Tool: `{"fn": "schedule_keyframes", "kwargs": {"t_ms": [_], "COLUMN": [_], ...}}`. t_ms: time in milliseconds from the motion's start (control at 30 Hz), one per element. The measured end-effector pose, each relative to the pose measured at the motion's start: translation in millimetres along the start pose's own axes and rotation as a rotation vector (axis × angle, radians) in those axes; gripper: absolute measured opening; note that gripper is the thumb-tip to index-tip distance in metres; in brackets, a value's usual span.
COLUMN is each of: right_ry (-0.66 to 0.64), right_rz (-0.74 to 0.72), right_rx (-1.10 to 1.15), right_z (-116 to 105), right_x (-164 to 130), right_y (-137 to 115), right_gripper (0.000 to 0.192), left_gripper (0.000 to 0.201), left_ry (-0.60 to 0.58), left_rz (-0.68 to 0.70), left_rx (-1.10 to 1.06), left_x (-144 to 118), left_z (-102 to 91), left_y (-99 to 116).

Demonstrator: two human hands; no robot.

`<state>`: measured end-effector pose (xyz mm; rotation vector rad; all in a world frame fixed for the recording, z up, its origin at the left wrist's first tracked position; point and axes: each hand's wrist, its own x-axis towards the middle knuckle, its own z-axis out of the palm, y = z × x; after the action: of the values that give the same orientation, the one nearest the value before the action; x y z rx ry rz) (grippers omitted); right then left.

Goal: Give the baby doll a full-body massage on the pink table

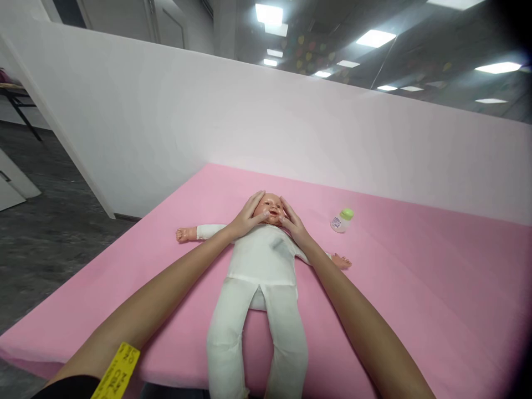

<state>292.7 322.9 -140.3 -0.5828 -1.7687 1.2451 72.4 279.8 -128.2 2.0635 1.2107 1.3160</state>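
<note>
I stand over a broad table (399, 260) covered in plain pink, with the doll (264, 255) lying face up on it near the middle, dressed in white, its arms spread and its legs running toward my edge. My left grip (248, 217) and right grip (294, 224) are closed around the two sides of its head, holding it between them, fingers long against the temples and thumbs on the cheeks. To the right of my right grip, apart from the doll, a small bottle (341, 220) with a green cap sits on the pink. The far side of the table runs along a white partition (257, 122), which slants down to the right across my view. Above it I see a dark grey expanse dotted with bright ceiling lights (376, 38) and faint heart-shaped spots (308, 56). Off to my left, the floor (25, 266) is dark grey and streaked; a piece of furniture with dark legs (25, 113) stands farther back. A yellow label (116, 370) with handwriting sits beside my black left sleeve (68, 388).
</note>
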Motion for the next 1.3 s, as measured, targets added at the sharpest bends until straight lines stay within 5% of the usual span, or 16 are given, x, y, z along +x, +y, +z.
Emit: {"fn": "schedule_keyframes", "kwargs": {"t_ms": [167,533,833,1067,1300], "right_ry": [0.013,-0.013,0.015,0.018,0.007], "right_rz": [0.011,0.042,0.006,0.068,0.016], "right_rx": [-0.056,0.067,-0.026,0.115,0.016], "right_z": [0.7,-2.4,-0.4,-3.4,-1.9], "right_x": [-3.5,1.4,0.6,6.7,0.9], "right_y": [-1.7,-0.6,-5.0,-6.9,-7.8], "right_gripper": [0.102,0.090,0.103,0.086,0.110], "left_gripper": [0.101,0.080,0.094,0.077,0.100], "left_ry": [0.019,0.020,0.016,0.030,0.025], "left_rz": [0.008,0.035,0.007,0.010,0.007], "left_rx": [0.047,0.059,0.087,0.097,0.141], "left_x": [-1.5,0.0,1.6,6.9,6.4], "left_z": [1.4,2.1,1.3,0.6,-0.4], "left_y": [-0.4,-3.2,-0.3,0.8,5.9]}}
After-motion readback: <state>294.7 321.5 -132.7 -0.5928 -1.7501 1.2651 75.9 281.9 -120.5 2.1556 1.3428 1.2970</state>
